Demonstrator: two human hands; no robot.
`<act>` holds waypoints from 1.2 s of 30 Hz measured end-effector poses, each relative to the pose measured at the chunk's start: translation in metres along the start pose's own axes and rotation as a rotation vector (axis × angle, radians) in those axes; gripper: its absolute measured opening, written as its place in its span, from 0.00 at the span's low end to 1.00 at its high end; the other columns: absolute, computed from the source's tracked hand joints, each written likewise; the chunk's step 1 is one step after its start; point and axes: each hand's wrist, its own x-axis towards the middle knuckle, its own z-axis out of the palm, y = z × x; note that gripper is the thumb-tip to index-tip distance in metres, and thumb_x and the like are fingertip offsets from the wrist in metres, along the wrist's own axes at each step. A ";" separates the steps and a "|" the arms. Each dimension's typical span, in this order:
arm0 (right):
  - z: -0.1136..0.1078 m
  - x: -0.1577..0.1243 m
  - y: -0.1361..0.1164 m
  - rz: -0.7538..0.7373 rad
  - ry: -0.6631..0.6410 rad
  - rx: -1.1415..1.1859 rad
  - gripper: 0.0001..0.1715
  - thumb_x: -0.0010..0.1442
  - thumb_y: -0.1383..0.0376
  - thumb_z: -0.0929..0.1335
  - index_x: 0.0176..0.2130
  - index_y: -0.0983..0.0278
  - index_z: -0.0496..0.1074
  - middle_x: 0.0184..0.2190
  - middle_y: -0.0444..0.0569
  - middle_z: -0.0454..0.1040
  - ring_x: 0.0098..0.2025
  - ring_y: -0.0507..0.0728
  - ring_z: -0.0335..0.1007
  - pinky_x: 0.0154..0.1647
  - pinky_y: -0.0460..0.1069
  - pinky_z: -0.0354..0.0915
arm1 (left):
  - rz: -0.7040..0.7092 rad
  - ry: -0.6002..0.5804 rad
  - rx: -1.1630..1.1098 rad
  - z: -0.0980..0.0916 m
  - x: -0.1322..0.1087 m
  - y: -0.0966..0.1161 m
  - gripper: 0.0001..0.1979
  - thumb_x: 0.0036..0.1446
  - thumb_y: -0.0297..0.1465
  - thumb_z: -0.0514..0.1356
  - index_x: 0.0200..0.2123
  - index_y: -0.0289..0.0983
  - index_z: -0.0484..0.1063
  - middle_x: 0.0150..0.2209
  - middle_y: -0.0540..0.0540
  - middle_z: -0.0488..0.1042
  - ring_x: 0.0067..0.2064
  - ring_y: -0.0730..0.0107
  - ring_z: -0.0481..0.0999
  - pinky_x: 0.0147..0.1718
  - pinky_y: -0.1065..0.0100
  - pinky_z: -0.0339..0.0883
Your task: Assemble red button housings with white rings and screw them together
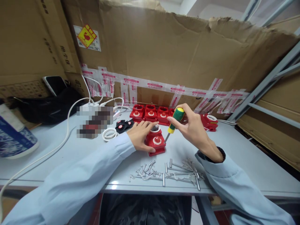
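Fingers and thumb of the right hand (195, 129) are wrapped round a screwdriver (177, 116), closed on its handle, while the left hand (142, 136) spans a red housing (159, 144) with a wide spread, thumb on the near left side and fingers over the far end. The screwdriver stands tilted: its ribbed green-and-yellow butt leans towards one o'clock and its slim metal shaft points down to seven, the tip meeting the housing's three o'clock corner. On the grey tabletop (236, 156), near the middle, the housing lies with its long axis running roughly from eleven to five. Its round opening with a pale rim sits at the far end; a domed red button within a white printed ring faces up at the near end.

Glossy red units (151, 113) stand in a row at twelve o'clock from it, with another red unit (209, 122) at two. Smooth white rings (109, 134) overlap at nine, and matt black parts (124, 125) lie at ten. Shiny screws (148, 169) are scattered at half past six; T-shaped metal rods (185, 172) are heaped at five. Brown cardboard (150, 50), strapped with printed tape (154, 85), rises at twelve.
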 end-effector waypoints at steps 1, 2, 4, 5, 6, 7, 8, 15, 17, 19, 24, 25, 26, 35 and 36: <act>-0.001 -0.001 0.002 -0.002 -0.001 0.027 0.17 0.56 0.54 0.66 0.38 0.62 0.60 0.25 0.41 0.66 0.24 0.50 0.63 0.24 0.45 0.60 | -0.010 0.002 0.002 -0.001 -0.002 -0.001 0.52 0.38 0.52 0.62 0.62 0.40 0.43 0.53 0.37 0.61 0.51 0.46 0.62 0.44 0.49 0.57; -0.002 -0.001 0.004 -0.003 -0.003 0.053 0.17 0.55 0.54 0.66 0.39 0.62 0.61 0.26 0.42 0.66 0.26 0.51 0.64 0.25 0.45 0.62 | -0.015 0.003 0.006 -0.002 -0.003 -0.002 0.52 0.38 0.53 0.62 0.62 0.39 0.44 0.52 0.37 0.62 0.50 0.47 0.62 0.43 0.50 0.57; -0.007 -0.003 0.005 -0.009 -0.002 0.107 0.17 0.55 0.55 0.67 0.40 0.61 0.62 0.28 0.42 0.66 0.28 0.51 0.65 0.27 0.46 0.64 | -0.019 -0.001 0.021 -0.002 -0.005 -0.004 0.51 0.38 0.56 0.60 0.61 0.39 0.46 0.50 0.38 0.63 0.48 0.48 0.63 0.42 0.52 0.58; -0.010 -0.004 0.004 -0.016 0.010 0.138 0.17 0.54 0.55 0.68 0.40 0.61 0.62 0.29 0.43 0.66 0.29 0.51 0.66 0.27 0.46 0.65 | -0.023 -0.005 0.031 -0.002 -0.006 -0.005 0.51 0.38 0.57 0.60 0.61 0.39 0.47 0.49 0.38 0.63 0.48 0.48 0.63 0.42 0.53 0.58; -0.013 -0.005 0.003 -0.024 0.036 0.171 0.17 0.53 0.55 0.68 0.40 0.61 0.63 0.30 0.43 0.66 0.30 0.51 0.65 0.28 0.45 0.65 | -0.030 -0.007 0.041 -0.002 -0.006 -0.006 0.51 0.38 0.57 0.59 0.61 0.39 0.48 0.49 0.38 0.63 0.48 0.48 0.63 0.42 0.53 0.58; -0.016 -0.006 0.002 -0.028 0.073 0.206 0.17 0.53 0.56 0.69 0.40 0.60 0.63 0.31 0.43 0.65 0.30 0.51 0.65 0.28 0.45 0.66 | -0.040 -0.009 0.052 -0.001 -0.006 -0.007 0.51 0.38 0.58 0.59 0.61 0.38 0.48 0.48 0.37 0.63 0.48 0.48 0.63 0.42 0.52 0.58; -0.018 -0.008 0.001 -0.028 0.113 0.243 0.17 0.52 0.57 0.69 0.39 0.60 0.63 0.32 0.44 0.65 0.30 0.50 0.64 0.28 0.45 0.66 | -0.047 -0.012 0.062 -0.001 -0.006 -0.007 0.51 0.38 0.58 0.58 0.61 0.37 0.48 0.48 0.37 0.62 0.48 0.48 0.63 0.43 0.52 0.58; 0.009 -0.028 0.012 0.132 -0.119 0.474 0.15 0.52 0.58 0.69 0.38 0.61 0.63 0.27 0.41 0.61 0.26 0.49 0.61 0.24 0.44 0.64 | -0.048 -0.001 0.053 0.003 -0.005 -0.010 0.52 0.37 0.58 0.59 0.60 0.36 0.48 0.48 0.37 0.63 0.48 0.48 0.63 0.43 0.52 0.58; 0.020 -0.032 0.014 0.148 -0.154 0.478 0.16 0.52 0.58 0.69 0.38 0.61 0.62 0.26 0.41 0.62 0.26 0.49 0.61 0.23 0.44 0.63 | -0.042 0.014 0.052 0.005 -0.005 -0.011 0.52 0.37 0.59 0.58 0.60 0.37 0.48 0.48 0.37 0.63 0.48 0.49 0.63 0.43 0.52 0.58; 0.025 -0.034 0.015 0.146 -0.158 0.484 0.16 0.52 0.58 0.69 0.38 0.61 0.62 0.26 0.41 0.62 0.27 0.49 0.62 0.23 0.44 0.63 | -0.037 0.027 0.055 0.005 -0.006 -0.011 0.52 0.36 0.59 0.58 0.60 0.37 0.48 0.48 0.38 0.63 0.47 0.49 0.64 0.43 0.53 0.58; 0.024 -0.033 0.013 0.140 -0.147 0.492 0.16 0.53 0.58 0.69 0.38 0.61 0.62 0.27 0.41 0.62 0.27 0.49 0.61 0.25 0.44 0.63 | -0.039 0.020 0.042 0.005 -0.005 -0.011 0.52 0.36 0.58 0.59 0.60 0.36 0.49 0.48 0.37 0.63 0.47 0.48 0.64 0.42 0.52 0.59; 0.023 -0.033 0.013 0.136 -0.139 0.487 0.15 0.53 0.58 0.69 0.38 0.61 0.62 0.27 0.41 0.62 0.27 0.49 0.61 0.25 0.44 0.63 | -0.041 0.016 0.040 0.005 -0.005 -0.011 0.52 0.36 0.58 0.59 0.60 0.36 0.49 0.48 0.37 0.63 0.47 0.48 0.64 0.42 0.51 0.59; 0.023 -0.033 0.013 0.133 -0.132 0.482 0.15 0.53 0.59 0.69 0.38 0.61 0.62 0.27 0.41 0.62 0.27 0.49 0.60 0.26 0.44 0.63 | -0.043 0.011 0.039 0.004 -0.005 -0.010 0.53 0.36 0.58 0.59 0.60 0.35 0.48 0.48 0.37 0.63 0.48 0.48 0.64 0.42 0.51 0.59; 0.026 -0.035 0.011 0.146 -0.179 0.468 0.15 0.54 0.59 0.68 0.39 0.61 0.62 0.27 0.41 0.62 0.27 0.49 0.61 0.24 0.43 0.61 | -0.045 0.000 0.030 0.003 -0.005 -0.010 0.53 0.36 0.58 0.59 0.60 0.35 0.49 0.48 0.36 0.63 0.48 0.48 0.64 0.43 0.48 0.59; 0.025 -0.035 0.010 0.145 -0.173 0.468 0.15 0.54 0.59 0.68 0.39 0.62 0.62 0.27 0.41 0.62 0.28 0.49 0.61 0.24 0.43 0.61 | -0.043 0.003 0.029 0.004 -0.005 -0.010 0.52 0.36 0.58 0.59 0.60 0.35 0.49 0.48 0.36 0.63 0.48 0.48 0.64 0.43 0.48 0.59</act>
